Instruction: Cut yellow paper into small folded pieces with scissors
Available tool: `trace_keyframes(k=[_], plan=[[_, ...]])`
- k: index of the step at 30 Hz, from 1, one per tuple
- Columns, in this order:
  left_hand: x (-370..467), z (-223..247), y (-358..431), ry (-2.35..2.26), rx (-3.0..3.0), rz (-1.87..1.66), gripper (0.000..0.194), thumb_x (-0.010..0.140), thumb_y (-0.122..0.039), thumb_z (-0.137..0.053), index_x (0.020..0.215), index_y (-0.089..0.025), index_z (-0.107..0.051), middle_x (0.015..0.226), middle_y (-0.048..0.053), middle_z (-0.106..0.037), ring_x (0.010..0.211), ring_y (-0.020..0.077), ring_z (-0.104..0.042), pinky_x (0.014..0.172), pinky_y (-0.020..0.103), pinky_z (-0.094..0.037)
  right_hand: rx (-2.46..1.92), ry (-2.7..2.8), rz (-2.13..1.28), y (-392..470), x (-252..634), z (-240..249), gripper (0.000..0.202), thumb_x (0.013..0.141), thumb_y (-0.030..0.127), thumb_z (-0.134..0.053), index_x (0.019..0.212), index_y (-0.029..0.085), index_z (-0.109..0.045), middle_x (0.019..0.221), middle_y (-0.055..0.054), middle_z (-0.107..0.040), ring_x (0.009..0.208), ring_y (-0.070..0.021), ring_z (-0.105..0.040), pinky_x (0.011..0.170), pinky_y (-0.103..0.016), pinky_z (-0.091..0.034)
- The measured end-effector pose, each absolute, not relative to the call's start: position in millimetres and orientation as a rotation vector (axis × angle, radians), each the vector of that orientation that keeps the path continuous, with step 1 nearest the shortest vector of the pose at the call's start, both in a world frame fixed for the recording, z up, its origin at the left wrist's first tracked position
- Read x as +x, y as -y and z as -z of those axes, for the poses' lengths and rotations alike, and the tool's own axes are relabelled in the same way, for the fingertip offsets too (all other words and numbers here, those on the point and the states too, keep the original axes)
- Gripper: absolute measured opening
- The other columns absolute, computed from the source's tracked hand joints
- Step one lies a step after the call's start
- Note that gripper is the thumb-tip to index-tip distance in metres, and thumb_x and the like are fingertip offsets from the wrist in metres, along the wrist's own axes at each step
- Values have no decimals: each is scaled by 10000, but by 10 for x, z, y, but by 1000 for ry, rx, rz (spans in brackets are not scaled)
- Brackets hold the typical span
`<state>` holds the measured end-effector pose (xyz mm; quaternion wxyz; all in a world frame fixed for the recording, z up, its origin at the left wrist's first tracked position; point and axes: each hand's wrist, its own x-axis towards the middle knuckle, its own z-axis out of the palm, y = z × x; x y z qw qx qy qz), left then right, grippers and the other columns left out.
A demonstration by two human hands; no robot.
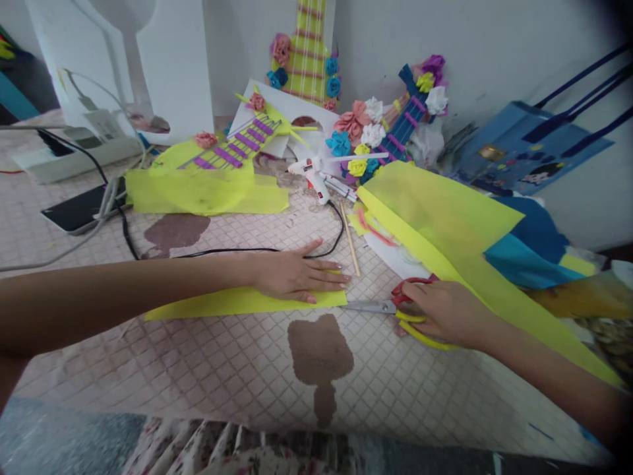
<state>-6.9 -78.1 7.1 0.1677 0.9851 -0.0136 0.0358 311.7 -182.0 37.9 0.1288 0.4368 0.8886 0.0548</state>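
A strip of yellow paper lies on the table cover, with my left hand flat over its right part, fingers spread. To the right, my right hand is wrapped round the handles of red and yellow scissors. The scissor blades point left and their tips are at the strip's right end; the blades look closed. A larger yellow sheet lies beyond and beneath my right forearm. Between the strip and that sheet is a thin wooden stick.
A white glue gun with a black cord sits beyond my left hand. Decorated yellow and blue paper guitars stand or lie at the back. A power strip and a phone are at left, a blue bag at right.
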Motion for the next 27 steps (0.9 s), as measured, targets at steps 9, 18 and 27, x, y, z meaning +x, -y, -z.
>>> trace_keyframes(k=[9, 18, 27], plan=[[-71, -50, 767, 68, 2840, -115, 532, 943, -378, -271, 1448, -287, -130, 1497, -17, -254, 1394, 164, -181, 1127, 422, 127, 1352, -2610, -60, 1838, 3009, -461, 372, 771, 535, -536, 852, 173, -511, 719, -61, -627, 639, -220, -601, 578, -314, -315], [-65, -63, 773, 20, 2807, -26, 527, 940, -371, -267, 1446, -304, -133, 1507, -40, -216, 1403, 155, -141, 1122, 424, 128, 1347, -2554, -65, 1785, 2927, -411, 338, 769, 508, -549, 855, 187, -489, 739, -40, -624, 648, -214, -608, 552, -296, -259], [-74, -11, 775, 44, 2818, -169, 527, 939, -376, -261, 1445, -315, -128, 1486, -44, -279, 1386, 141, -207, 1151, 374, -15, 1292, -2586, -159, 1827, 2987, -404, 334, 787, 510, -527, 848, 183, -499, 657, -36, -612, 559, -197, -578, 533, -294, -244]])
